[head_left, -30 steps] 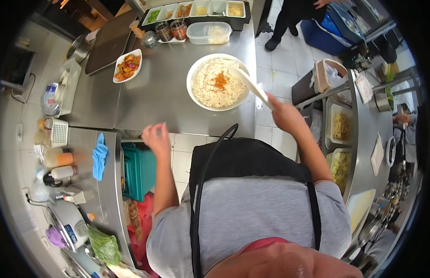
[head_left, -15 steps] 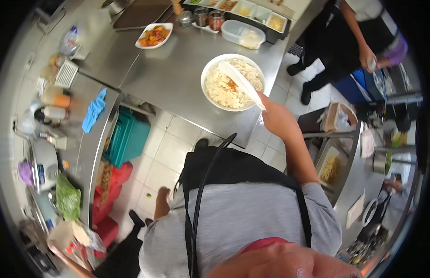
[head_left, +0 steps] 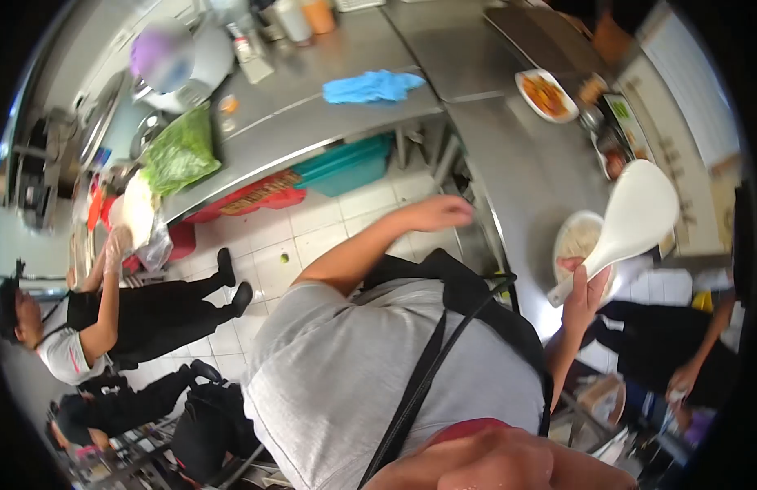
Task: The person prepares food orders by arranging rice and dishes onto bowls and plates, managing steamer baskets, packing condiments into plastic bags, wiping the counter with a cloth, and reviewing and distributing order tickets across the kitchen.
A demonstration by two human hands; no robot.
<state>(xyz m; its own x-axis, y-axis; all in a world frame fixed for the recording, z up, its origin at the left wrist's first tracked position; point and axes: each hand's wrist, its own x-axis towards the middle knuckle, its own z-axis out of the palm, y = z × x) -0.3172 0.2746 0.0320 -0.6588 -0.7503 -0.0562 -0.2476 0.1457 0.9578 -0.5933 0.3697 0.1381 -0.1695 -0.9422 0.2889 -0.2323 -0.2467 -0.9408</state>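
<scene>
My right hand [head_left: 586,296] grips the handle of a white rice paddle [head_left: 639,208], with the broad blade raised toward the upper right. Behind the paddle and hand, a white bowl [head_left: 559,249] of rice [head_left: 577,238] stands on the steel counter, partly hidden. My left hand [head_left: 438,213] is held in the air over the floor near the counter edge. Its fingers are loosely extended and nothing shows in them. A white dish [head_left: 521,82] of orange-red food sits farther up the counter.
A blue cloth [head_left: 372,86] lies on the side counter, near a green bag [head_left: 182,151]. Teal [head_left: 346,167] and red bins [head_left: 248,200] stand below. One co-worker [head_left: 150,314] handles a bag at left; another person [head_left: 672,347] stands at right. Containers [head_left: 613,159] line the counter's far side.
The view has swung to the left. The paddle has come up from the rice in the bowl and is now held above it, blade upward. My left hand has lifted forward.
</scene>
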